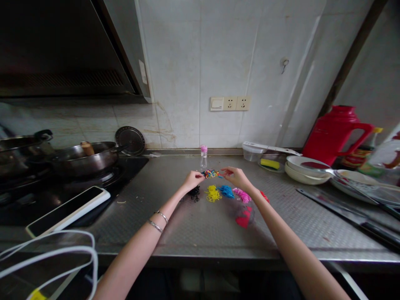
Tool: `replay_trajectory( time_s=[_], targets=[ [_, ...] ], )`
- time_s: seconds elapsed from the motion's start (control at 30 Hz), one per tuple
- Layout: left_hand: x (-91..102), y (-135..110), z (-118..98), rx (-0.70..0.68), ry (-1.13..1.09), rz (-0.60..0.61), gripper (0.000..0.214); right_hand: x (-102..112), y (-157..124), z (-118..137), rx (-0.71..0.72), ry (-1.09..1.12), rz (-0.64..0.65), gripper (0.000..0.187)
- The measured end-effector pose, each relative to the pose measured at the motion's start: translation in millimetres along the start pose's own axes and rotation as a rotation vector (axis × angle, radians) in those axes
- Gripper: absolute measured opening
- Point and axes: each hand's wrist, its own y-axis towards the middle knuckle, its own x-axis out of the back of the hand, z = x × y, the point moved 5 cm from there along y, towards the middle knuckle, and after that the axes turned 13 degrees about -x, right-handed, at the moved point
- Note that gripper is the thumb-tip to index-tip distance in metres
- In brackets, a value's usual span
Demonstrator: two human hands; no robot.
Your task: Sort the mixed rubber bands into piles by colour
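On the steel counter (203, 225) a mixed pile of colored rubber bands (211, 173) lies between my two hands. My left hand (192, 181) pinches at the pile's left edge, fingers closed. My right hand (235, 176) pinches at the pile's right side, where an orange band shows. In front of the hands lie sorted heaps: black (195, 193), yellow (213, 193), blue (226, 191), pink (241, 194) and red (243, 218). More red (264, 196) shows behind my right wrist. A small clear bottle with a pink cap (203, 156) stands just beyond the pile.
A gas stove with a wok (81, 158) and a pot (18, 146) fills the left. A phone (67, 210) and white cables (50, 254) lie at front left. Bowls (304, 168), a sponge (270, 163), a red thermos (334, 133) and knives (350, 216) crowd the right.
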Motion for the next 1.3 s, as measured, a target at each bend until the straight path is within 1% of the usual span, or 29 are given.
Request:
replay_trajectory(
  time_s=[0.13, 0.3, 0.4, 0.5, 0.57, 0.67, 0.8, 0.9, 1.0, 1.17, 1.3],
  targets=[
    [-0.7, 0.5, -10.9, -0.007, 0.052, 0.019, 0.028, 16.5, -13.8, -11.4, -0.015, 0.020, -0.021, 0.030],
    [-6.5, 4.2, -26.2, -0.060, 0.093, 0.059, 0.027, 42.3, -29.1, -28.0, -0.084, 0.020, -0.077, 0.031],
    [-16.7, 10.2, -30.6, -0.092, 0.141, 0.118, 0.024, 57.2, -38.1, -46.1, -0.123, 0.007, -0.107, 0.032],
    [-34.2, 18.1, -32.7, -0.129, 0.188, 0.251, 0.018, 68.0, -46.7, -66.8, -0.190, -0.002, -0.115, 0.033],
    [-44.9, 23.1, -33.3, -0.125, 0.247, 0.327, 0.015, 73.2, -51.6, -78.2, -0.227, -0.008, -0.116, 0.033],
    [-54.6, 29.4, -34.9, -0.095, 0.320, 0.370, 0.011, 80.8, -56.7, -91.5, -0.267, -0.019, -0.127, 0.032],
    [-61.1, 33.5, -35.4, -0.063, 0.315, 0.414, 0.008, 88.6, -60.4, -106.3, -0.331, -0.066, -0.128, 0.032],
    [-61.6, 35.5, -33.5, -0.060, 0.333, 0.418, 0.009, 90.6, -62.3, -111.3, -0.361, -0.104, -0.111, 0.031],
    [-60.7, 37.1, -34.1, -0.076, 0.359, 0.414, 0.011, 92.7, -63.5, -110.3, -0.373, -0.141, -0.135, 0.030],
    [-62.9, 36.6, -43.2, -0.079, 0.338, 0.487, 0.011, 94.6, -63.7, -106.7, -0.371, -0.205, -0.173, 0.030],
    [-66.1, 36.0, -49.4, -0.080, 0.336, 0.556, 0.009, 93.4, -63.7, -104.3, -0.367, -0.223, -0.163, 0.030]
  ],
)
